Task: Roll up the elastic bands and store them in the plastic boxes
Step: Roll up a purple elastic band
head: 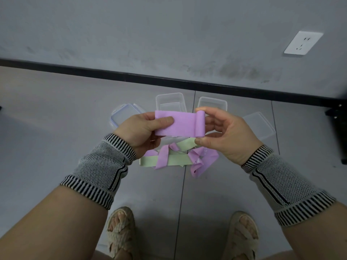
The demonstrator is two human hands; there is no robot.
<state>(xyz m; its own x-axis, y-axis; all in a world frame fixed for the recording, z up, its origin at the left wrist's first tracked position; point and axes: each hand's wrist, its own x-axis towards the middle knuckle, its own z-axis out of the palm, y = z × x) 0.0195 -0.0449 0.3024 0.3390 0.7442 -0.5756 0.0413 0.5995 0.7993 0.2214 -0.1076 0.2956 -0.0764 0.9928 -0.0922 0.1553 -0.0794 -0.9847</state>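
Above the floor, the left hand [139, 128] pinches the purple band [178, 124] flat; the right hand [225, 134] grips its barely started roll; both boxes [170, 103] look empty; the green band [169, 159] apparently waits.

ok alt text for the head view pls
Two hands hold a purple band: the right hand rolls one end, the left hand pinches the flat part. Below on the floor lie loose bands, two open boxes and lids.
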